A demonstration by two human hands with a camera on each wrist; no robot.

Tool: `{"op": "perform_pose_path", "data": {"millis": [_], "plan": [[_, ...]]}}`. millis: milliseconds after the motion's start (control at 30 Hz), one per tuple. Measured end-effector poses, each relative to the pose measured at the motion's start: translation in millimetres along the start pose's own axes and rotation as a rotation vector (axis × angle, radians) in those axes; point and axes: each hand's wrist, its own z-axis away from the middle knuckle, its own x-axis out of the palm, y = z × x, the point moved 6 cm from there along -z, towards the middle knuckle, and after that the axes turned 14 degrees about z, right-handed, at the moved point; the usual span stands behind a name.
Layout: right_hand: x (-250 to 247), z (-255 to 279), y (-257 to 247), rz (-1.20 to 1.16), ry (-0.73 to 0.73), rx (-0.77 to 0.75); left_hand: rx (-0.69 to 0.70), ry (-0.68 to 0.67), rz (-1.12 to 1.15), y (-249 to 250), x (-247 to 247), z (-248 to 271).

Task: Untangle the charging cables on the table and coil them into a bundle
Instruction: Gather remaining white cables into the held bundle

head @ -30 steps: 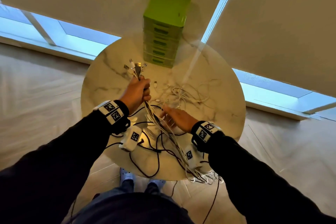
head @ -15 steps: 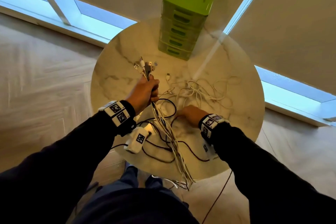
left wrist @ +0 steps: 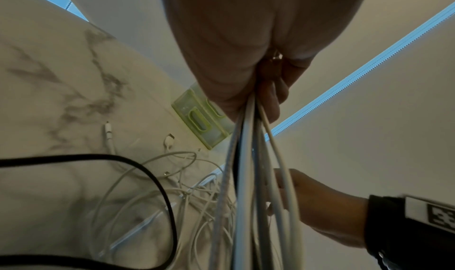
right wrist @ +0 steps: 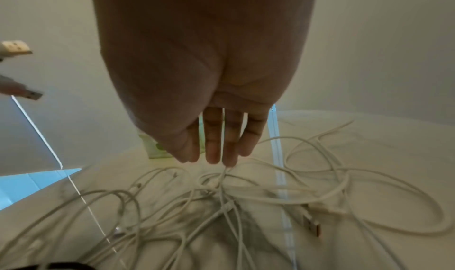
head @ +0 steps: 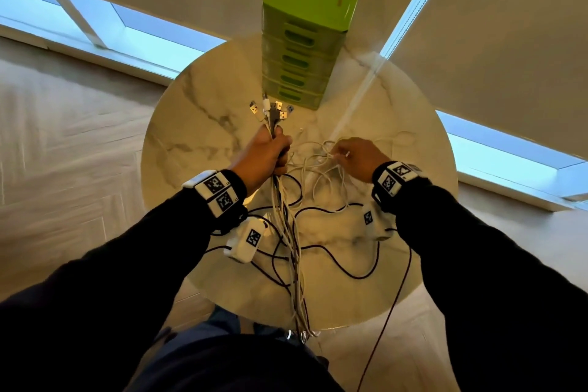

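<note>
Loose white cable tangle (head: 321, 165) lies directly under right hand (head: 359, 157).
Left hand (head: 265, 154) fists the gathered cable bundle (head: 286, 226); right fingers (right wrist: 216, 147) extended, gripping nothing.

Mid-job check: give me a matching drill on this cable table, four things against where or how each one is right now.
Things:
1. left hand
2. right hand
3. green drawer unit
4. black cable

States:
A. stands at the table's far edge
B. grips a bunch of cables, plugs fanned above
C. loops across the near tabletop
D. fingers straight, over the loose white tangle

Pairs: 1-B, 2-D, 3-A, 4-C
</note>
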Motion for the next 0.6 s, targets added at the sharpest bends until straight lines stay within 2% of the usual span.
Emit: {"op": "perform_pose_path", "data": {"millis": [67,233,333,433,600], "plan": [[3,-11,3,-0.009,0.003,0.005,-0.005,-0.006,-0.024,-2,1,-7],[-6,-37,-54,-0.044,0.188,-0.216,-0.01,0.126,-0.042,-11,-24,-19],[7,-59,-87,0.124,0.089,-0.287,-0.022,0.187,-0.046,-15,-45,-21],[23,-78,-97,0.287,-0.057,-0.224,-0.031,0.223,-0.04,-15,-60,-22],[37,-88,-88,0.261,-0.163,-0.025,-0.036,0.237,-0.04,-15,-66,-21]]}}
